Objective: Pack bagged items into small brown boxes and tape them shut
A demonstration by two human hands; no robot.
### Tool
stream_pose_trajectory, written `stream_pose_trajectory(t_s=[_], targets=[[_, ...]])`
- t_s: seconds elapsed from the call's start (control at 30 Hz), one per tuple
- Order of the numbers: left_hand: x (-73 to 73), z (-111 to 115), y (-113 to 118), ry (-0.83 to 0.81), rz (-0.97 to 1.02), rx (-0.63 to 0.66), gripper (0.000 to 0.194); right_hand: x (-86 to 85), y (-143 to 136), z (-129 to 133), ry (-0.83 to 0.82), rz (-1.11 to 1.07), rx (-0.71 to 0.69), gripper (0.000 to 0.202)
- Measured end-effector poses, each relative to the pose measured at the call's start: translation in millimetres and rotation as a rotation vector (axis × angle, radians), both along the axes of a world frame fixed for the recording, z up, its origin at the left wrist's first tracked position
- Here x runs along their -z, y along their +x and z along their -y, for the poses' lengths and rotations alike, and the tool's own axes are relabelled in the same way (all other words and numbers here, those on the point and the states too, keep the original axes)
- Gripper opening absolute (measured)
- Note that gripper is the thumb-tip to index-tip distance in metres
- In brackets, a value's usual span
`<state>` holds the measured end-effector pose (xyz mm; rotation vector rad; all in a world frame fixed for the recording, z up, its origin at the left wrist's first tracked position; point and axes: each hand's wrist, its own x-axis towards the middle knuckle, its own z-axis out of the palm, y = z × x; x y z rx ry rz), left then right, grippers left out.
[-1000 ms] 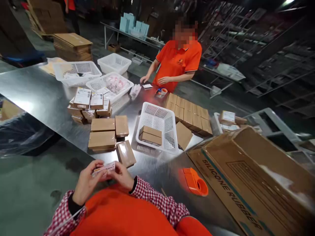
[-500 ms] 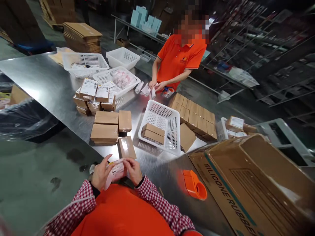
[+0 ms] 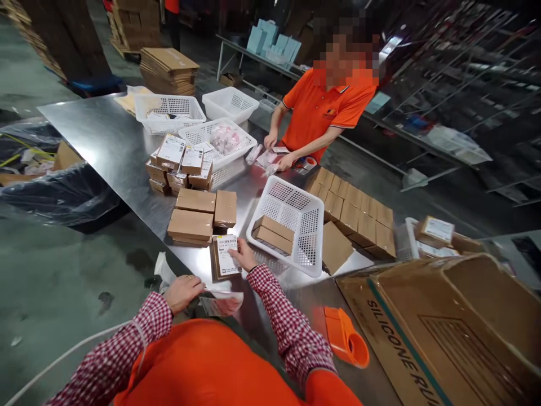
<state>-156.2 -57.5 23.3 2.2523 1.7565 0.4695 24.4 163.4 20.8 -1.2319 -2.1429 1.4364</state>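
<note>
Small brown box [image 3: 225, 257], white label [image 3: 227, 255] facing up: lying flat on the steel table [image 3: 105, 146], long axis running away from the wearer. Right hand [image 3: 244, 256] is pressing spread fingertips on the label's right edge. Left hand [image 3: 182, 292] is pinching a backing strip [image 3: 222, 299] below the box.

A warehouse packing floor: a long steel table [image 3: 105, 141] carries stacked small cartons [image 3: 359, 211], labelled parcels [image 3: 180, 163] and white mesh baskets [image 3: 291, 223], with flattened cardboard [image 3: 169, 67] on pallets behind (shelving racks [image 3: 465, 73] fill the dim background)
</note>
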Motion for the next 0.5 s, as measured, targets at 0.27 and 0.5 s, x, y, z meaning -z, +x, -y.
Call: stream_pose_trajectory(t_s=[0.27,0.5], targets=[[12.5,-42,36,0.095,-0.055,0.206,0.015,-7.8,-13,0,0.142,0.261,-0.099,0.039],[31.2,-51,58,-0.138,-0.074,0.138,0.018,6.0,-12,14,0.215,0.38,0.077,0.066]])
